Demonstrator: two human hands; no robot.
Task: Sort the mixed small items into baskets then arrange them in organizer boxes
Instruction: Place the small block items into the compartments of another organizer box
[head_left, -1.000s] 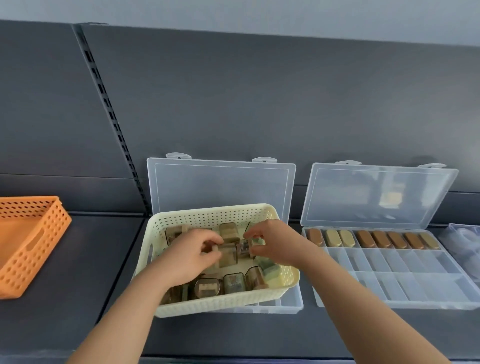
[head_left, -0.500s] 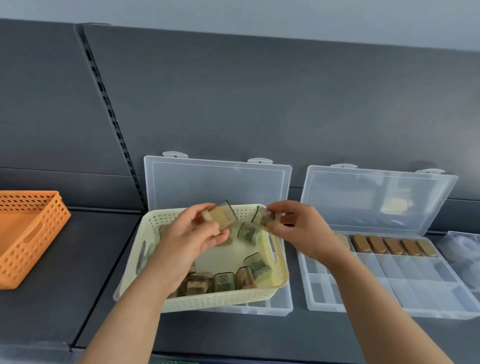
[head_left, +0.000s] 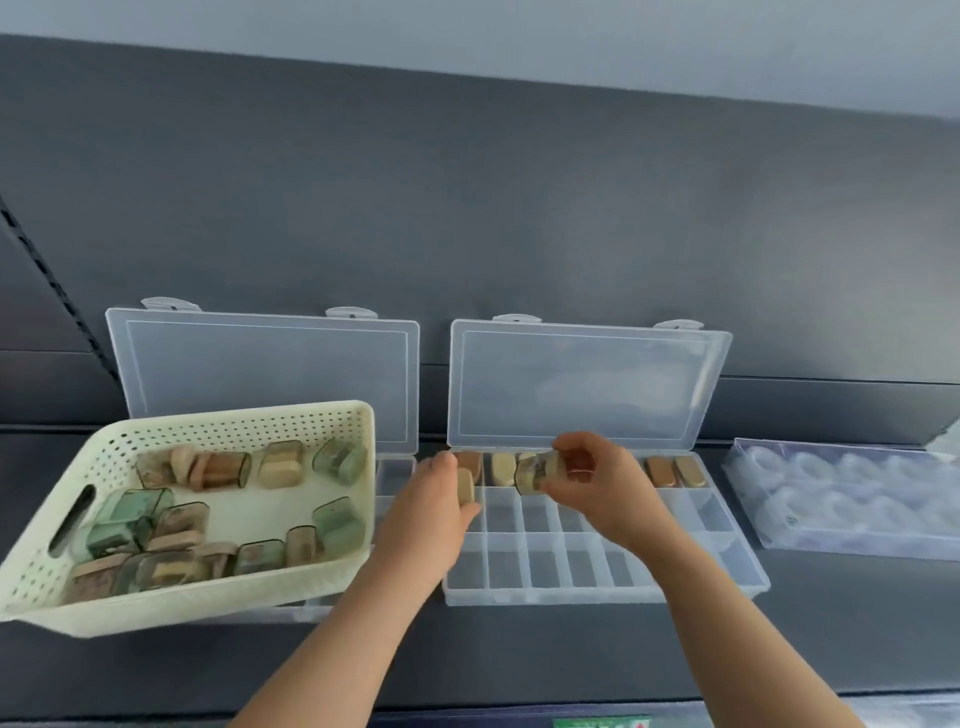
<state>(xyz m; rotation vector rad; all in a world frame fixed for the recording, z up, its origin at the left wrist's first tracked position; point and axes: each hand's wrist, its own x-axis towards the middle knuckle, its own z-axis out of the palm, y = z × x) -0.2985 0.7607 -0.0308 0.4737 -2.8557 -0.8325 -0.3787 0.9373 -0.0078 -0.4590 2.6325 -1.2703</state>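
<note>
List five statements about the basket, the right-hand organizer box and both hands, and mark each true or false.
1. The cream basket holds many small cases. True.
2. The left hand holds nothing. False: its fingers grip a small tan item.
3. The lid of the right organizer box is closed. False: it stands open against the back panel.
4. The right hand holds a small clear case over the right organizer box. True.
5. The front rows of the right organizer box are full. False: they look empty.
</note>
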